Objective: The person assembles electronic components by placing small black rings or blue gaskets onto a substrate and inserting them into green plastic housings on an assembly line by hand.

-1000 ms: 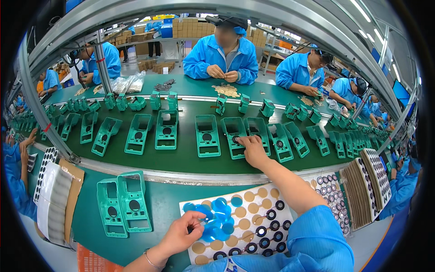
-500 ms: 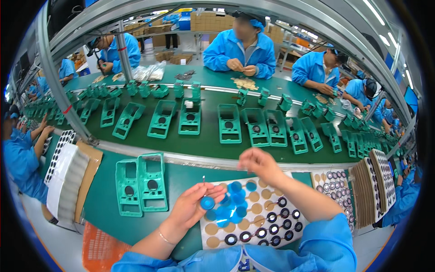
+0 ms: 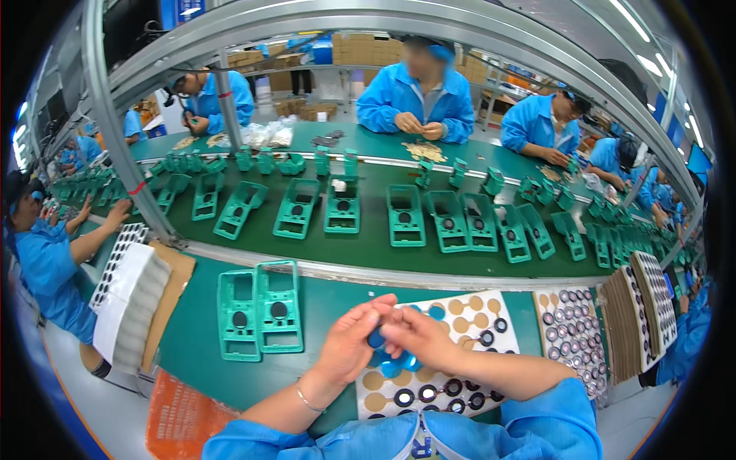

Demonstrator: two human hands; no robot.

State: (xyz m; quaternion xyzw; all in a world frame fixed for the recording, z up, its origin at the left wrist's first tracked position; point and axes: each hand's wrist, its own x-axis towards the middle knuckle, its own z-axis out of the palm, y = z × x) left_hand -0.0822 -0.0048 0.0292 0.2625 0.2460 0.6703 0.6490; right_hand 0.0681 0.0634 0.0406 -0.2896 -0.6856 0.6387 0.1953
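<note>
Far left of frame, a co-worker [image 3: 54, 264] in blue, arms stretched toward the line. Next, lower left, a stack of white sheets [image 3: 130, 307] leaning by brown cardboard [image 3: 170, 287], orange basket [image 3: 180, 418] below. Then two green cases [image 3: 261, 310] side by side on the green bench [image 3: 326, 295], each with a black disc. Behind, across mid-frame, a green belt [image 3: 377, 234] with a long row of similar cases; person in blue [image 3: 418, 100] at top centre, hands together. Lower centre: left hand [image 3: 349, 345] pinches a blue disc [image 3: 376, 337]; right hand [image 3: 422, 337] right up against it, fingers curled in, blurred, can't tell if it grips the disc too. Loose blue discs [image 3: 399, 364] lie under the hands, on a white sheet [image 3: 504, 343] with tan circles and black rings [image 3: 429, 393]; right forearm crosses over it. Lower right: rows of round silver-rimmed parts [image 3: 576, 344], then a stack of brown boards [image 3: 621, 326] standing on edge.
</note>
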